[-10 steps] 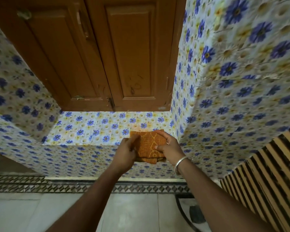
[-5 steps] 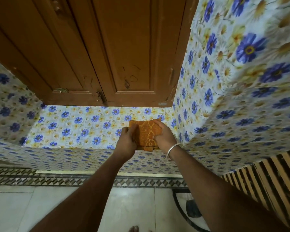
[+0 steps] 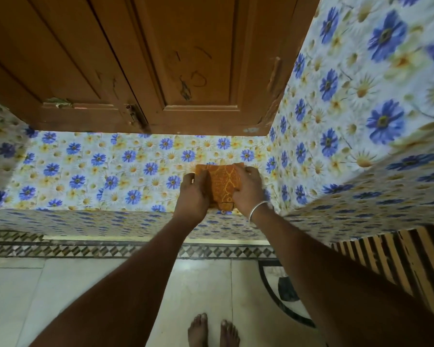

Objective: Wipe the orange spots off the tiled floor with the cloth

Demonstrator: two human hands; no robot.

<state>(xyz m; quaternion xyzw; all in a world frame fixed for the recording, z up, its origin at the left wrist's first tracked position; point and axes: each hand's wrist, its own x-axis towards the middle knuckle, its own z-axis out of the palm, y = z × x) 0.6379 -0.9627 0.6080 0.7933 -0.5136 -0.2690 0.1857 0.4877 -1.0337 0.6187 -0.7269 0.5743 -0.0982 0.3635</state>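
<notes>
A folded orange patterned cloth lies on a ledge covered in blue-flower sheeting, near its right corner. My left hand grips the cloth's left side with curled fingers. My right hand, with a silver bangle at the wrist, grips its right side. The pale tiled floor spreads below the ledge. No orange spots show on the part of the floor in view.
Brown wooden cupboard doors hang above the ledge. A flower-covered wall closes the right side. A striped panel stands at lower right. A patterned border strip runs along the floor. Bare feet stand on the tiles.
The camera has tilted down and moved closer, so the feet now show. Both hands have stayed on the cloth at the ledge.
</notes>
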